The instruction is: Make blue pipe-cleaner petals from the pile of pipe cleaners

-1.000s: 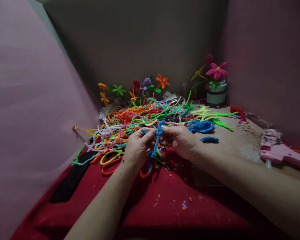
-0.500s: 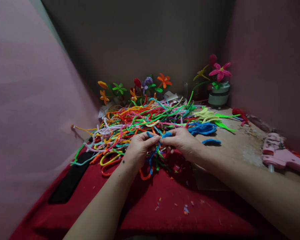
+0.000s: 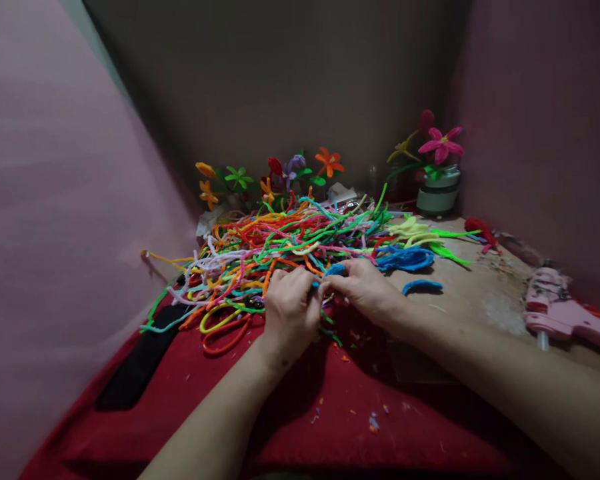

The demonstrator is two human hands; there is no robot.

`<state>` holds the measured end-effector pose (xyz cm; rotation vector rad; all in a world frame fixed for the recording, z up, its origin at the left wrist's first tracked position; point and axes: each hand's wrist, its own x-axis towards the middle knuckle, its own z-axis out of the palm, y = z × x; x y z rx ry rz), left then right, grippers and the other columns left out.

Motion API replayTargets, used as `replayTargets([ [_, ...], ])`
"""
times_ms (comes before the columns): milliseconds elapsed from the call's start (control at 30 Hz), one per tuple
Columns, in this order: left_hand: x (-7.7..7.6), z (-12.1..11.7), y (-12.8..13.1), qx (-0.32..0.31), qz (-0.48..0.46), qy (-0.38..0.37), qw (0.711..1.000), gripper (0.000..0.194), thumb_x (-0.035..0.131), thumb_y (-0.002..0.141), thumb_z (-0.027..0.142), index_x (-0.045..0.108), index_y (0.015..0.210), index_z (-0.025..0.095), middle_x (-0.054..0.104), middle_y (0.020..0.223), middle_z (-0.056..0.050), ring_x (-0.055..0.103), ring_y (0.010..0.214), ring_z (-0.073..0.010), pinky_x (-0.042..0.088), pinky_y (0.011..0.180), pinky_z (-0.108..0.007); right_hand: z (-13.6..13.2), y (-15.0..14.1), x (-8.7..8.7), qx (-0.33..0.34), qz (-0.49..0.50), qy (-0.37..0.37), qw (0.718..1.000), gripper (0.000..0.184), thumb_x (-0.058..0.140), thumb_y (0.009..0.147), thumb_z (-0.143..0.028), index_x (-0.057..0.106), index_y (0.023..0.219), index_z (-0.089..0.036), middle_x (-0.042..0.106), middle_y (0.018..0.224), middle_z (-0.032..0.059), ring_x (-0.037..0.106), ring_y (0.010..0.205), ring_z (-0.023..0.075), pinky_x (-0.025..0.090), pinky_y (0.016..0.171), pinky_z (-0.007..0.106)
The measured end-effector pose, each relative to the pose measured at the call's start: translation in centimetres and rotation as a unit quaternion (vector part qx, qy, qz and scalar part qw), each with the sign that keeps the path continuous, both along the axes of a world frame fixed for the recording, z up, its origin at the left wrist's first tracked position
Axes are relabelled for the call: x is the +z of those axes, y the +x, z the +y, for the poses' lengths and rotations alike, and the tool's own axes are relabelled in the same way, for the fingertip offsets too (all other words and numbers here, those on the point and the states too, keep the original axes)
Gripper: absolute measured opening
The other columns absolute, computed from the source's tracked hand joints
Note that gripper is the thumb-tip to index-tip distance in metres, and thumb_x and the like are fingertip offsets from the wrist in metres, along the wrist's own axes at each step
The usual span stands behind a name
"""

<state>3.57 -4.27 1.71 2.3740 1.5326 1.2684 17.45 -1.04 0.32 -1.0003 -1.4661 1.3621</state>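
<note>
Just in front of the heap of coloured pipe cleaners (image 3: pixel 280 240), a blue pipe cleaner (image 3: pixel 335 270) is pinched between both my hands. My left hand (image 3: pixel 293 303) is closed round its left part, back of the hand turned up, so most of that part is hidden. My right hand (image 3: pixel 363 287) grips it between thumb and forefinger, a folded blue end showing above the fingertips. The fingertips of both hands nearly meet. Beyond my right hand lies a bundle of blue pipe cleaners (image 3: pixel 407 258), and a short blue piece (image 3: pixel 424 285) rests beside the wrist.
A pink glue gun (image 3: pixel 555 307) lies at the right. A pale green pot (image 3: pixel 439 190) holds a pink flower (image 3: pixel 443 145); more pipe-cleaner flowers (image 3: pixel 280 173) stand behind the heap. A black strip (image 3: pixel 140 360) and scattered fibre scraps (image 3: pixel 373 422) lie on the red cloth (image 3: pixel 205 413).
My left hand has rolled over, knuckles now up, and closed further round the blue pipe cleaner. Its dangling blue end no longer shows. My right hand keeps its pinch, almost in place.
</note>
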Motion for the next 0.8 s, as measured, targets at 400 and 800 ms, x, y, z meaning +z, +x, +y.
replayTargets([
  [400, 1.8, 0.7, -1.2, -0.063, -0.147, -0.121, 0.980, 0.015, 0.056, 0.079, 0.028, 0.066, 0.081, 0.017, 0.062, 0.080, -0.004, 0.055, 0.075, -0.0152, 0.040, 0.069, -0.026, -0.5, 0.4, 1.2, -0.009, 0.055, 0.084, 0.995, 0.017, 0.053, 0.072, -0.024, 0.049, 0.058, -0.016, 0.042, 0.051, -0.0047, 0.035, 0.048, 0.0076, 0.029, 0.047, 0.023],
  [800, 1.9, 0.8, -1.5, -0.134, -0.305, -0.401, 0.854, 0.016, 0.068, 0.065, 0.029, 0.065, 0.068, 0.014, 0.052, 0.055, 0.002, 0.041, 0.047, -0.0066, 0.031, 0.047, -0.020, -1.3, 0.4, 1.1, -0.074, -0.137, 0.325, 0.933, 0.009, 0.050, 0.077, -0.015, 0.057, 0.070, -0.017, 0.055, 0.068, 0.0032, 0.048, 0.064, 0.0143, 0.034, 0.061, 0.027],
])
